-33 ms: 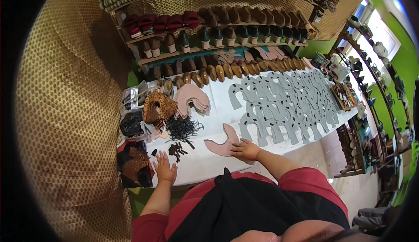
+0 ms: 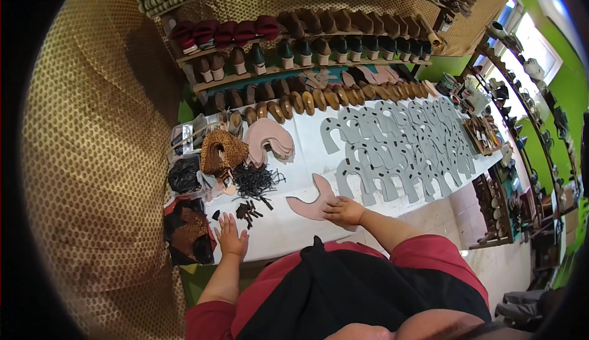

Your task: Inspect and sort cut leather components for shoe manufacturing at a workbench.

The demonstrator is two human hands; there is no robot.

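Note:
My left hand [image 2: 231,237] lies flat on the white-covered table at its near left, fingers stretched out, holding nothing. Just beyond its fingertips is a small pile of short black strips [image 2: 248,211]. At the near middle, my right hand [image 2: 345,212] has its fingers closed on the right end of a pink U-shaped shoe upper piece [image 2: 307,209], which lies on the table. A stack of similar pink pieces [image 2: 270,134] sits farther left, beside leopard-print pieces [image 2: 224,151] and a heap of thin black strips [image 2: 254,180]. Many grey U-shaped pieces with small dark patches [image 2: 386,168] cover the right side.
Rows of brown shoe lasts [image 2: 319,100] line the table's far edge, below shelves of shoes [image 2: 245,30]. A wooden tool box [image 2: 481,134] stands at the right end. Black and brown scraps [image 2: 189,233] lie at the left edge, near a patterned curtain [image 2: 104,174].

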